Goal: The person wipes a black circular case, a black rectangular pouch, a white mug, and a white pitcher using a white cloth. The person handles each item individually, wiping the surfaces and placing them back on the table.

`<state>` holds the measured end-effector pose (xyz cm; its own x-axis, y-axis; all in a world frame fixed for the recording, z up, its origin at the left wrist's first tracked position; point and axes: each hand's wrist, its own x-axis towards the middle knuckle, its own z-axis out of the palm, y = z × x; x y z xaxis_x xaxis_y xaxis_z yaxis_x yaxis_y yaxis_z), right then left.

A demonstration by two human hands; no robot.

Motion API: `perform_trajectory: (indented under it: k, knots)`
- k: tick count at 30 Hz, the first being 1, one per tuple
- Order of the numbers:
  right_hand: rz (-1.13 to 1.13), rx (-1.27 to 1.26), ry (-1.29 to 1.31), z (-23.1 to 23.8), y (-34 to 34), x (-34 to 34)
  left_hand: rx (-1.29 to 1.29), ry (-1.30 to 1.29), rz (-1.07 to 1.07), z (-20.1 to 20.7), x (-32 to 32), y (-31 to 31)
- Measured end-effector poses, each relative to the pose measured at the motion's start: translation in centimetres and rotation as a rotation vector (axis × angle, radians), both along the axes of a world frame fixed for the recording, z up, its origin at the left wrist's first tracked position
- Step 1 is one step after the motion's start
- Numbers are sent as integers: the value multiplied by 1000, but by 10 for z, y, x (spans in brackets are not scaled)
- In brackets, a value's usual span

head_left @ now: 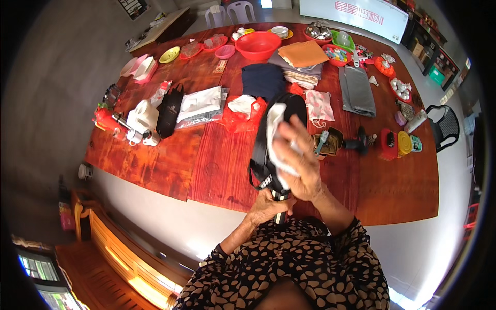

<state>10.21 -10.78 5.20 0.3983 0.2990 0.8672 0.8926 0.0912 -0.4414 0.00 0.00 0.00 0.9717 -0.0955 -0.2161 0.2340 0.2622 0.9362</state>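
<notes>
In front of my chest I hold a paddle-shaped thing in a black cover (298,105), with a black and white striped handle sticking out at the bottom; it looks like a table tennis bat. My left hand (266,207) is closed round that handle. A white cloth (276,116) lies against the face of the cover. Over the cloth is my right hand (305,168), pressing it to the cover; its fingers are blurred by motion. A black strap (251,177) hangs at the cover's lower left edge.
Behind the cover lie a red plastic bag (238,124) and dark folded cloth (262,79). To the right are a pink drawstring pouch (319,106), a brush (321,142) on an open box and a grey folded sheet (357,93). White jugs (143,116) and a black bag (170,111) stand left; basins (258,45) line the far edge.
</notes>
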Motion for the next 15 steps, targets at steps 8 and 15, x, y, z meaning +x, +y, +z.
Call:
perform_trajectory:
  k: [8, 15]
  knots:
    - [-6, -23, -37, 0, 3, -5, -101, 93, 49, 10, -12, -6]
    - [-112, 80, 272, 14, 9, 38, 50, -46, -123, -13, -18, -1]
